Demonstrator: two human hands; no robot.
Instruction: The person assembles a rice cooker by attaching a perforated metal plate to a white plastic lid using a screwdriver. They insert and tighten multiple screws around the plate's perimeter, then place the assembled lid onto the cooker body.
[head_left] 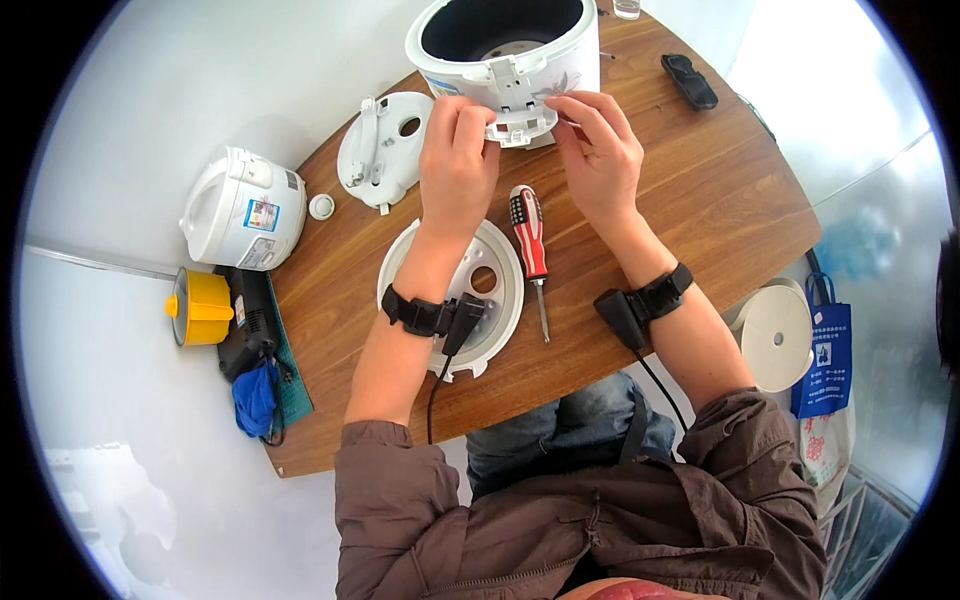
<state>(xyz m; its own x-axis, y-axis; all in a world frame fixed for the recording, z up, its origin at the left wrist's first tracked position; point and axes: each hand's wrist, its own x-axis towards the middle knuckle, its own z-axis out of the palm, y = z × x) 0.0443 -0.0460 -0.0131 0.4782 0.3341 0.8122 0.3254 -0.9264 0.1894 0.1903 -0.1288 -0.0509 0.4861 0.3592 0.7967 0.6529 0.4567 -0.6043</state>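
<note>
A rice cooker body (575, 62) without a lid stands at the far side of the table, its dark inside facing up. Against its front, low down, is a small curved white plastic panel (522, 130) with square openings. My left hand (458, 170) pinches the panel's left end. At its right end my right hand (604, 160) grips with thumb and forefinger. Nearer me lies a red, white and black screwdriver (529, 235), tip toward me. A round pale lid plate (508, 265) with a hole sits partly under my left forearm. Beyond it rests a white lid shell (362, 160).
At the left stand a second white rice cooker (235, 212), a small white cap (321, 207), a yellow container (207, 308) and a blue cloth (255, 398). A black case (690, 82) lies far right. Beside the table's right edge are a cream round object (772, 350) and a blue bag (828, 375).
</note>
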